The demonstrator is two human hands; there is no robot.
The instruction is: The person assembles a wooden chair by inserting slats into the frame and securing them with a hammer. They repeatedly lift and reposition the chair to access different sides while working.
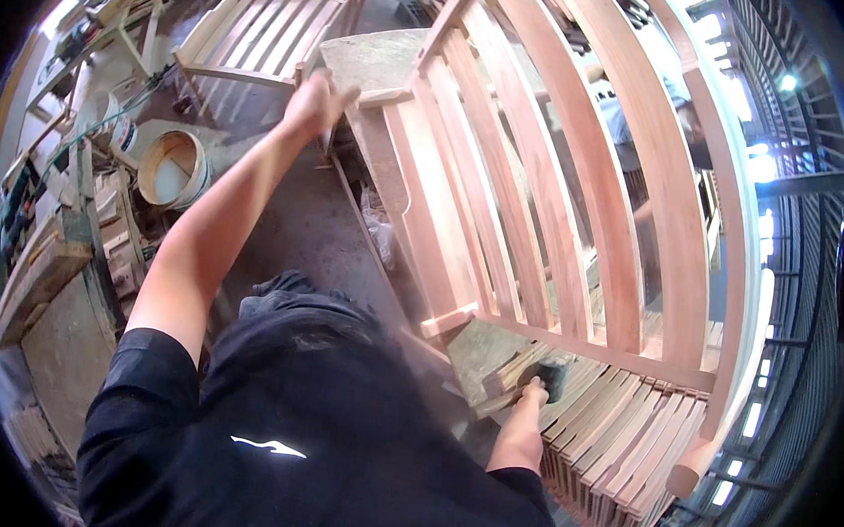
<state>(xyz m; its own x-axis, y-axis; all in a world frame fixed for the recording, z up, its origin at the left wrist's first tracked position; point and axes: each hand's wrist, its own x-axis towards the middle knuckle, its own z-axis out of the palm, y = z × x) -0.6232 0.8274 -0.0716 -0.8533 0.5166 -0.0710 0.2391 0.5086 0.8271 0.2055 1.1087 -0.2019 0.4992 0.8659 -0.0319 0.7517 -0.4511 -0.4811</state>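
Note:
A large slatted frame of pale pinkish wood (551, 208) stands tilted in front of me, with broad slats between its rails. My left hand (318, 107) is raised at the far left, beside the frame's upper left end piece. Its fingers look apart with nothing visible in them, though slightly blurred. Low on the right, my right hand (532, 395) is closed around what looks like a mallet with a dark cylindrical head (551, 379); its handle is mostly hidden. That hand is below the frame's bottom rail, next to a stack of wooden slatted pieces (623, 436).
A worktable (374, 59) extends under the frame. Another slatted wooden piece (267, 34) stands at the far left. To my left are a white bucket (172, 170) and heaped timber offcuts (44, 277). Another person (620, 121) is partly visible behind the slats.

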